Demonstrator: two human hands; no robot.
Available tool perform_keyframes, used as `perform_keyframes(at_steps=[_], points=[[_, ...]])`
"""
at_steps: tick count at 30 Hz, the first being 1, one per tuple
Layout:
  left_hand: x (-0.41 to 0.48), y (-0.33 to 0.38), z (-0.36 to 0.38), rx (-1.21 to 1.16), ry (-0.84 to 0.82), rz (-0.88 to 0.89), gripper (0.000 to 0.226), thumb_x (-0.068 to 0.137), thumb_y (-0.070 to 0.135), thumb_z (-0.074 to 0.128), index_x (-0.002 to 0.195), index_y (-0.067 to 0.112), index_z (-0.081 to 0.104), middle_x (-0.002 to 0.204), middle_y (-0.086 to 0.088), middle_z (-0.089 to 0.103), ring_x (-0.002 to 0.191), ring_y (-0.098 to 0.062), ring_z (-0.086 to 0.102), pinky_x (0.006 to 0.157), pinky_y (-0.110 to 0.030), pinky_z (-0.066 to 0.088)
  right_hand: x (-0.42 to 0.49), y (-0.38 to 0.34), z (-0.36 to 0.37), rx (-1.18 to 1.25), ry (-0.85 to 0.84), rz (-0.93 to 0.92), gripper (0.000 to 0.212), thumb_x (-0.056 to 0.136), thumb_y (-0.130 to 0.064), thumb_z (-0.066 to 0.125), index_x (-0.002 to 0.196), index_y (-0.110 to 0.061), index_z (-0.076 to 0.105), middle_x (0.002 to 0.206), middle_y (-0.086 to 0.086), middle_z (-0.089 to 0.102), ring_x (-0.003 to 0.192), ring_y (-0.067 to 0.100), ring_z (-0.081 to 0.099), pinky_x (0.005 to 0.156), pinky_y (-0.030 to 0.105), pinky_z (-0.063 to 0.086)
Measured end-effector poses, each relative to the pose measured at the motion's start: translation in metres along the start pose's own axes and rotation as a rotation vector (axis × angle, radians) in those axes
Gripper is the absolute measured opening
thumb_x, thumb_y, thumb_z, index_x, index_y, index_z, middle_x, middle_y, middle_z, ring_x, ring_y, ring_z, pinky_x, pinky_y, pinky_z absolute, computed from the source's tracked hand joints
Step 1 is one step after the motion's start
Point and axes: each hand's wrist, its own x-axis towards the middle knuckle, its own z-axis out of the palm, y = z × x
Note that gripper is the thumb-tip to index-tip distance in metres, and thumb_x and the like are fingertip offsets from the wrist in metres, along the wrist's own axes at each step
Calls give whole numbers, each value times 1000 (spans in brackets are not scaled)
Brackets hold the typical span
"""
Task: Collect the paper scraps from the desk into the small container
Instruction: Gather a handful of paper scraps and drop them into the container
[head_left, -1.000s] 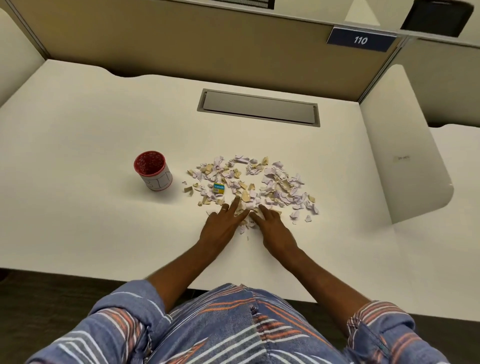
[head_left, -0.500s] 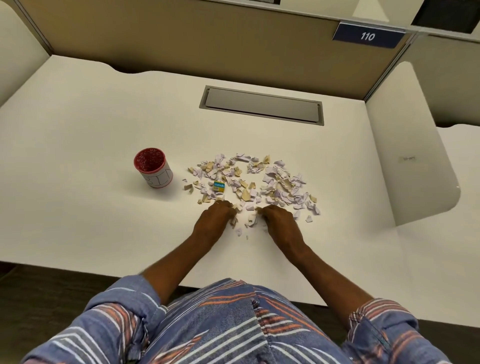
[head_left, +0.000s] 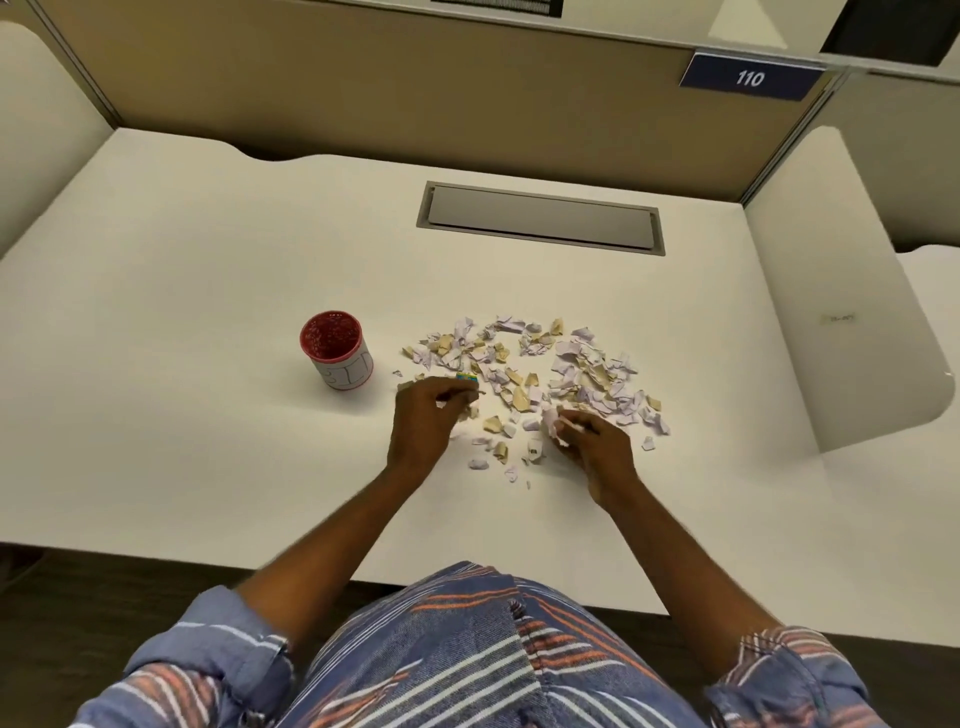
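Both hands curled over scraps (head_left: 524, 374) heaped mid-table: left hand (head_left: 423, 423) pinching some, right hand (head_left: 592, 447) closed on a clump. Cup (head_left: 337, 356) left, apart. Risk: loose bits dropping en route.

One view only — a wide-angle camera worn on the head, looking forward and steeply down over the person's striped shirt (head_left: 457, 660) at the desk (head_left: 208, 312). It sits close above the near edge, facing the partition wall (head_left: 415, 88) at the back — straight lines bow toward the frame's borders.
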Motion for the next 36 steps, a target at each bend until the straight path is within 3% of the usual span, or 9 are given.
perform_keyframes(at_steps=[4, 6, 9, 13, 17, 22, 26, 32, 36], points=[[18, 12, -42, -80, 106, 28, 14, 85, 16, 76, 98, 13, 79, 93, 4, 78, 83, -9, 73, 78, -17, 56, -2, 6, 3, 212, 3, 119, 23, 86, 9, 67, 107, -1, 66, 105, 15, 70, 93, 26, 69, 75, 25, 63], [30, 11, -68, -64, 166, 38, 13, 85, 12, 75, 98, 11, 79, 93, 2, 78, 79, -5, 72, 76, -14, 55, -4, 8, 7, 240, 14, 142, 21, 86, 9, 66, 101, -6, 65, 98, 13, 70, 83, 22, 72, 71, 24, 63], [47, 4, -105, 7, 256, 42, 10, 85, 9, 74, 93, 11, 79, 92, 0, 77, 75, 3, 69, 73, -5, 50, -6, 10, 18, 265, -14, 154, 28, 88, 8, 65, 110, -7, 64, 102, 12, 70, 74, 17, 75, 67, 24, 63], [64, -11, -140, 186, 224, 25, 14, 85, 9, 74, 98, 11, 78, 100, -5, 75, 92, -12, 68, 76, -5, 48, -9, 6, 42, 290, -70, 182, 39, 91, 7, 61, 130, 0, 59, 124, 16, 65, 95, 23, 70, 70, 23, 63], [74, -22, -154, 319, 111, 22, 18, 86, 3, 71, 101, 8, 77, 107, -10, 72, 102, -22, 66, 83, -23, 50, -14, -3, 72, 301, -117, 210, 42, 93, 8, 57, 135, 3, 55, 131, 18, 62, 109, 28, 65, 75, 24, 63], [81, -26, -156, 417, 48, 10, 18, 88, 7, 68, 104, 9, 76, 112, -10, 71, 106, -24, 65, 91, -33, 53, -23, -16, 111, 276, -195, 225, 34, 94, 8, 57, 127, 3, 59, 118, 17, 67, 100, 28, 67, 79, 25, 62], [83, -22, -156, 441, 26, 19, 22, 88, 8, 68, 108, 11, 76, 114, -10, 72, 108, -25, 66, 96, -40, 54, -26, -23, 142, 238, -278, 210, 23, 93, 7, 60, 113, -2, 66, 119, 16, 68, 106, 28, 66, 78, 24, 63], [83, -12, -160, 402, 22, 31, 27, 88, 3, 59, 103, 16, 77, 104, -2, 76, 100, -17, 69, 91, -35, 57, -20, -36, 195, 144, -386, 163, 19, 92, 6, 61, 97, -10, 71, 100, 8, 74, 91, 21, 71, 73, 20, 61], [82, -10, -166, 341, 81, 31, 30, 87, -3, 54, 101, 11, 77, 104, -4, 76, 101, -18, 69, 93, -35, 56, -11, -46, 232, 50, -405, 101, 17, 89, 6, 66, 100, -6, 72, 98, 10, 74, 86, 21, 72, 78, 23, 62]])
